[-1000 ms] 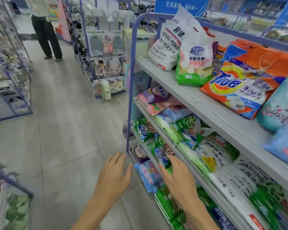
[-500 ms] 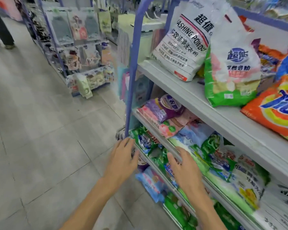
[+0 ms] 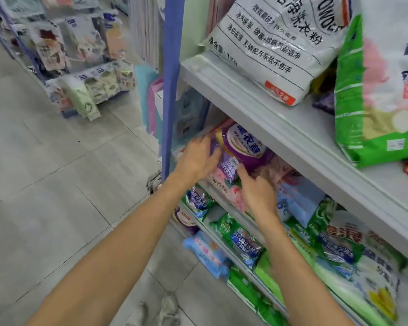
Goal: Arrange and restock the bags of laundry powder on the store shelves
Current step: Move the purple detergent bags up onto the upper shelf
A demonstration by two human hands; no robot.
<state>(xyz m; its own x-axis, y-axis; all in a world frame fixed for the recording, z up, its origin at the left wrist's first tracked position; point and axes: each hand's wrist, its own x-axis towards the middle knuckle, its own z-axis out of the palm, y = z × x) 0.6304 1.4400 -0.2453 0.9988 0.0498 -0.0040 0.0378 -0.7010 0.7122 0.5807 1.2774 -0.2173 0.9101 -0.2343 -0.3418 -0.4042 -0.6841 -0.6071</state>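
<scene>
A purple bag of laundry powder (image 3: 242,147) lies on the second shelf, on top of a pink bag (image 3: 231,189). My left hand (image 3: 197,158) grips the purple bag's left end, fingers curled onto it. My right hand (image 3: 257,191) presses on the bag's lower right side, fingers bent over the pink bag. On the top shelf (image 3: 269,118) stand a white bag (image 3: 276,48) and a green-and-white bag (image 3: 382,90). Green bags (image 3: 243,243) and a light blue bag (image 3: 299,203) fill the lower shelves.
The shelf's blue upright post (image 3: 172,90) stands just left of my left hand. A light blue bag (image 3: 207,252) sticks out from the bottom shelf. A rack of hanging goods (image 3: 80,62) stands across the grey tiled aisle (image 3: 57,184). My shoes (image 3: 165,309) show below.
Both hands have risen from the lower green bags to the second shelf and taken hold of the purple bag. The camera has moved closer to the shelves.
</scene>
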